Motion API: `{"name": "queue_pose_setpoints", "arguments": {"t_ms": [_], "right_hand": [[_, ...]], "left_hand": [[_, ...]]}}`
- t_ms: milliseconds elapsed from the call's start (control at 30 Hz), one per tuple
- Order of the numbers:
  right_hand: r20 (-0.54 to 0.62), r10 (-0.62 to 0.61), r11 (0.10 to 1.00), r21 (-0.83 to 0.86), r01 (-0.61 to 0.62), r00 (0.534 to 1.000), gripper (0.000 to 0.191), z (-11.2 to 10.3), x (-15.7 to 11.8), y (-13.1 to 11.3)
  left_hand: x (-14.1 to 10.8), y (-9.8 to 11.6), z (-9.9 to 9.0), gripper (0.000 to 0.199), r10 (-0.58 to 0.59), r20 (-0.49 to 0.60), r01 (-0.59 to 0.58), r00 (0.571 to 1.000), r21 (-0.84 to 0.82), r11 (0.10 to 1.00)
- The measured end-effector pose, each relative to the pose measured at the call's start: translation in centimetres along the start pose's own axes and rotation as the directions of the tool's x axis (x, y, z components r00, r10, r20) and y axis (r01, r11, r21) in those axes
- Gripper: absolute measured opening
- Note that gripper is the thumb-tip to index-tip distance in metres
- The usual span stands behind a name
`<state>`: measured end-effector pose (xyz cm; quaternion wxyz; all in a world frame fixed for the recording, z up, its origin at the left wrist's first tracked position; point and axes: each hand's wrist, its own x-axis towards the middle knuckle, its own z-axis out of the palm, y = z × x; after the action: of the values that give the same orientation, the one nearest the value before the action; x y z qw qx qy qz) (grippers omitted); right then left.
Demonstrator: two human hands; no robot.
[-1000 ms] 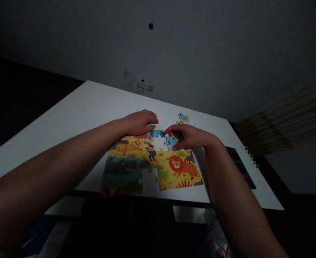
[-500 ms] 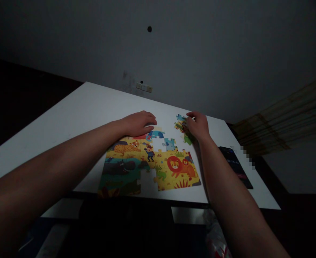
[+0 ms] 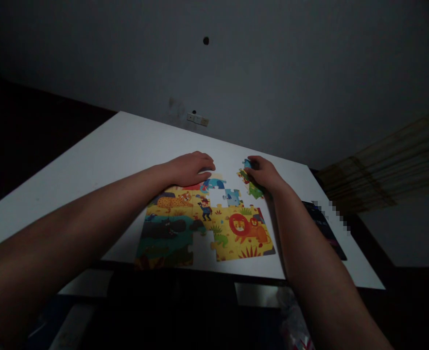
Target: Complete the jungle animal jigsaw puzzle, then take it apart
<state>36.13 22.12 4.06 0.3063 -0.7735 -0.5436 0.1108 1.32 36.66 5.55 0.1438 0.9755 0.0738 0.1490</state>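
Jigsaw puzzle with safari animals (image 3: 232,233), part assembled, lying flat on the table's near half; white table (image 3: 90,204), its near edge almost meeting the puzzle's lower left corner; dark phone (image 3: 325,231), lying face up near the right edge; two gaps showing white, one mid-puzzle (image 3: 216,197), one at the lower edge (image 3: 200,250); left hand (image 3: 187,168), resting on the far edge, fingers relaxed, holding nothing visible; right hand (image 3: 263,175), curled over the loose puzzle pieces (image 3: 252,187) beyond the puzzle's far right corner, grip impossible to tell; in hand: those pieces; the next move calls for room beyond the far edge, with open table to the left, right forearm close by the right side
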Motion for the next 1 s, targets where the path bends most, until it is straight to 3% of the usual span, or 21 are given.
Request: {"name": "queue_pose_setpoints", "arguments": {"t_ms": [100,267,433,567,667,833,1000], "right_hand": [[-0.014,0.069,0.997,0.020,-0.068,0.998,0.064,0.2,-0.3,-0.3],[-0.109,-0.019,0.953,-0.303,-0.014,0.994,0.050,0.6,-0.9,-1.7],[-0.165,0.068,0.893,-0.429,-0.134,0.984,0.061,0.7,-1.2,-2.6],[-0.188,0.086,0.891,-0.424,-0.160,0.978,0.059,0.3,-1.2,-2.5],[-0.231,0.116,0.885,-0.417,-0.206,0.966,0.071,0.2,-1.2,-2.1],[-0.167,0.217,0.864,-0.426,-0.269,0.962,0.074,0.1,-0.5,-1.8],[-0.201,0.343,0.855,-0.337,-0.394,0.918,0.072,-0.1,0.3,-1.5]], "left_hand": [[0.0,-0.1,0.0,0.041,0.004,0.001,-0.004,1.000,0.003,1.000],[0.0,-0.1,0.0,0.043,-0.005,0.010,0.005,1.000,0.001,1.000],[0.0,-0.1,-0.1,0.041,-0.013,0.017,0.013,1.000,-0.004,1.000],[-0.1,-0.2,0.0,0.041,-0.002,0.004,0.002,1.000,-0.013,1.000],[0.0,-0.3,0.1,0.040,0.006,-0.006,-0.006,1.000,-0.018,1.000],[0.0,-0.2,0.1,0.039,-0.006,-0.001,0.006,1.000,-0.013,1.000],[0.0,-0.1,0.0,0.040,0.002,-0.003,-0.002,1.000,-0.015,1.000]]}}
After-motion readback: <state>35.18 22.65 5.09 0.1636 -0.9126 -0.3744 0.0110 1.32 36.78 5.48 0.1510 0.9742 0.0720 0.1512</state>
